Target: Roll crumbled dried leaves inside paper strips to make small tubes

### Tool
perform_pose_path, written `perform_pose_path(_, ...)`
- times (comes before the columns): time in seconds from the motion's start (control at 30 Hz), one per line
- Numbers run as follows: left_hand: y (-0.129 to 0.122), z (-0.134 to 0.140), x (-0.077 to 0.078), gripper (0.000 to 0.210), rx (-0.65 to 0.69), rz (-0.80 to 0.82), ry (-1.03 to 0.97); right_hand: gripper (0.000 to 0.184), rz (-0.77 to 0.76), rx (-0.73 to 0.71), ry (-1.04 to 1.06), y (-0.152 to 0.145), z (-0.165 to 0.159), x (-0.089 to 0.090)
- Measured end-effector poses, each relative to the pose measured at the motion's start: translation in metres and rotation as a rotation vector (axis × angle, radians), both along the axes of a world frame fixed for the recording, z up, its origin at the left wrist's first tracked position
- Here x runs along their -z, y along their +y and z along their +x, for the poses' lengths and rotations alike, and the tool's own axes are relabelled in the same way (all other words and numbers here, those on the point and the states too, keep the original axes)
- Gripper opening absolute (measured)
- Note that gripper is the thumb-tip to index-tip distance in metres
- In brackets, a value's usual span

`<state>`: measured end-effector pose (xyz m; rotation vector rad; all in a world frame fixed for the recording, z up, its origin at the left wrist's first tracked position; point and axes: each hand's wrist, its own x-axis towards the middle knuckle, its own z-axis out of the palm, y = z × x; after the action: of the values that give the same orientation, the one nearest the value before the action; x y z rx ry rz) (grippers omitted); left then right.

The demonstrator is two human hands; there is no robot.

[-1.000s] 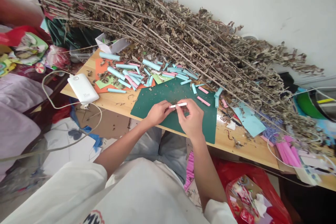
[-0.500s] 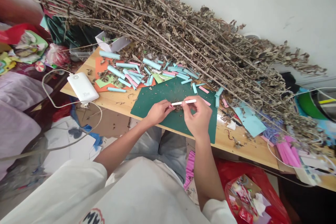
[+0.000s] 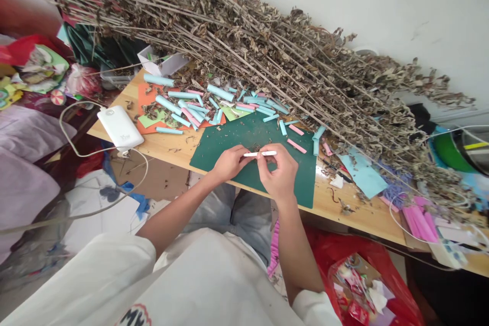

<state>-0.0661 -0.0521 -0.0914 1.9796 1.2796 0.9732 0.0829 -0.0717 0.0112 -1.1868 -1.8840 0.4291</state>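
My right hand (image 3: pixel 278 170) pinches a thin white stick (image 3: pixel 263 154) between thumb and fingers, held nearly level above the green cutting mat (image 3: pixel 294 193). The stick's left end meets the fingertips of my left hand (image 3: pixel 232 162). That hand is closed in a pinch, and what lies inside its fingers is hidden. Dark dry crumbs show on the mat behind the fingers. A pink paper tube (image 3: pixel 297 145) lies on the mat just beyond my right hand.
Blue paper tubes (image 3: pixel 220 92) and pink ones lie heaped behind the mat. A big bundle of dried leafy stalks (image 3: pixel 244 35) runs along the wall. A white power bank (image 3: pixel 120 127) with a cable sits at left. Below the table's right side hangs a red bag (image 3: pixel 367 249) of scraps.
My right hand and the white stick have shifted left and slightly down, toward my left hand. The left hand stays almost in place. The pink tube behind the right hand is now more exposed.
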Motion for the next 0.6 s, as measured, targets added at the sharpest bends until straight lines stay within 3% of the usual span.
perform_pose_path(0.13, 0.0002, 0.0005, -0.0003, 0.031, -0.011, -0.009, 0.021, 0.003, 0.059, 0.052, -0.009, -0.0026, 0.0024, 0.0016)
perform_pose_path(0.33, 0.0004, 0.0009, -0.0002, 0.028, -0.019, -0.004, 0.01, 0.004, 0.026, 0.152, 0.028, -0.0041, 0.0053, 0.0009)
perform_pose_path(0.6, 0.0004, 0.0006, -0.0008, 0.031, -0.002, -0.016, 0.005, 0.003, 0.047, 0.135, 0.004, -0.0028, 0.0022, 0.003)
